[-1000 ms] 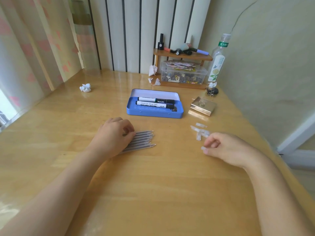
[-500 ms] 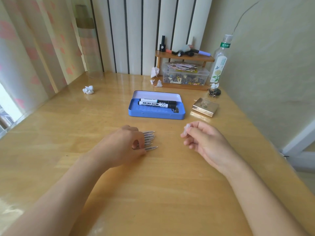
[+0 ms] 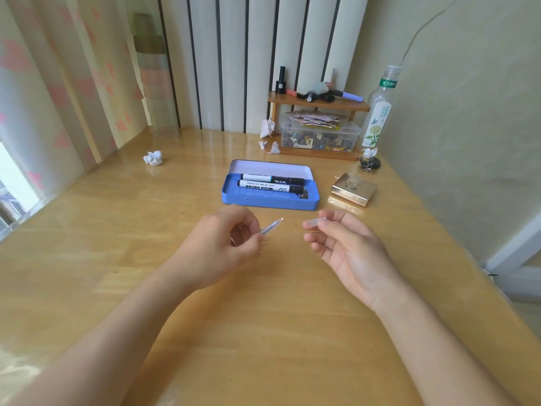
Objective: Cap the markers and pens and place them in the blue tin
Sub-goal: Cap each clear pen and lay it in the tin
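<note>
The open blue tin (image 3: 269,200) lies on the wooden desk beyond my hands, with two capped black-and-white markers (image 3: 270,184) side by side inside it. My left hand (image 3: 225,244) is raised just above the desk and grips a clear pen (image 3: 272,227) whose bare tip points up and to the right. My right hand (image 3: 345,244) is a short gap to the right and pinches a clear pen cap (image 3: 314,222) between thumb and forefinger. The cap's end faces the pen tip. The other pens are hidden under my left hand.
A gold box (image 3: 353,189) sits right of the tin. Behind stand a wooden shelf (image 3: 319,104) with small items, a clear plastic bin (image 3: 319,136), a bottle (image 3: 377,112) and keys (image 3: 370,164). A crumpled paper ball (image 3: 153,158) lies far left. The wall runs along the right.
My left hand lifted one pen off the row on the desk. My right hand carried a cap from the right side toward the middle, close to the pen tip.
</note>
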